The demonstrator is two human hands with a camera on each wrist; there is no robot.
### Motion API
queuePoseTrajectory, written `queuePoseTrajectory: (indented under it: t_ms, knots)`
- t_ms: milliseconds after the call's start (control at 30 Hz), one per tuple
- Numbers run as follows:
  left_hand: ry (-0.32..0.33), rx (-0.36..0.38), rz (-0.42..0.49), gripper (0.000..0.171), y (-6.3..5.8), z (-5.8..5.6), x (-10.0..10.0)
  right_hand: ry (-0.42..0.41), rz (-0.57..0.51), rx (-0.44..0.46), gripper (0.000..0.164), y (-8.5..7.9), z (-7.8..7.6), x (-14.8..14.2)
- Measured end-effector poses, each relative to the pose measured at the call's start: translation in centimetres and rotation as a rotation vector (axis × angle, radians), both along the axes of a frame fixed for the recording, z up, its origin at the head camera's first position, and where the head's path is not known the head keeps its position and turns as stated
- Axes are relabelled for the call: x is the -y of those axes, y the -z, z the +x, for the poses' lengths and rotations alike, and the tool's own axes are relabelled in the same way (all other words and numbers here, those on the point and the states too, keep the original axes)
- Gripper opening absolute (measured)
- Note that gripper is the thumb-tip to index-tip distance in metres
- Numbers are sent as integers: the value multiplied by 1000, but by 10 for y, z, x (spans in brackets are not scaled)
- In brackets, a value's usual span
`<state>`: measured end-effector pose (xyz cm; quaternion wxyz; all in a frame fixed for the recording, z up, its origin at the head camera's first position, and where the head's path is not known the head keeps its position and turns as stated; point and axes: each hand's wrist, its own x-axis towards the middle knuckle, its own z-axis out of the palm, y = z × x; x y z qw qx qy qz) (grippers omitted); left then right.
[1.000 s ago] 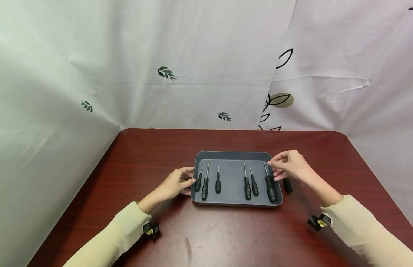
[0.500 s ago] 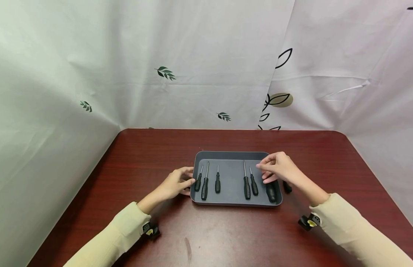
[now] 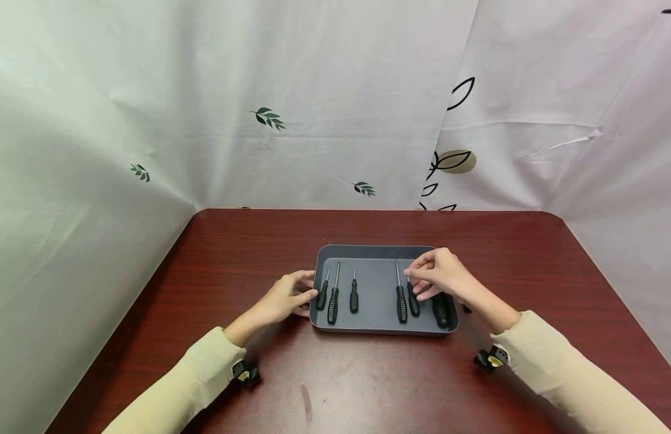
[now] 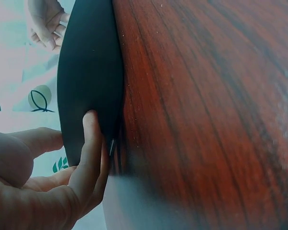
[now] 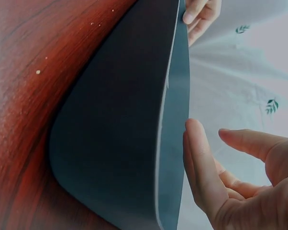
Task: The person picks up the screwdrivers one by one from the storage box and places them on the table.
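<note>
Several black-handled screwdrivers lie in a grey tray, shafts pointing away. My left hand grips the tray's left wall, thumb at the rim and fingers against the outside; the left wrist view shows those fingers on the wall. Over the tray's right part hovers my right hand, thumb and forefinger apart with nothing between them in the right wrist view. It is nearest a small screwdriver, whose shaft it partly hides. Beside that lie a longer screwdriver and a thick one, its shaft hidden.
At the tray's left end are a short screwdriver, a longer one and another short one. A black object shows just outside the tray's right side. White curtains hang behind the red-brown table.
My right hand has moved left, from the thick screwdriver at the tray's right end to above the small one beside it. My left hand and the tray have stayed put.
</note>
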<state>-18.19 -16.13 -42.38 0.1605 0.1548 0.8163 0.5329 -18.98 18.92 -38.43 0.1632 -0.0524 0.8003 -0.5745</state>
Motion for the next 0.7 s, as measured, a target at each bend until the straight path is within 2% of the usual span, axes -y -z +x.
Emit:
queuePoseTrajectory:
  t_ms: [267, 500, 700]
  knots:
    - [2, -1, 3, 49, 0, -1, -1, -6, -40, 13, 22, 0, -1, 8]
    - [-5, -4, -6, 49, 0, -1, -1, -51, -49, 3, 24, 3, -1, 14]
    - [-11, 2, -5, 49, 0, 0, -1, -55, -40, 5, 24, 4, -2, 21]
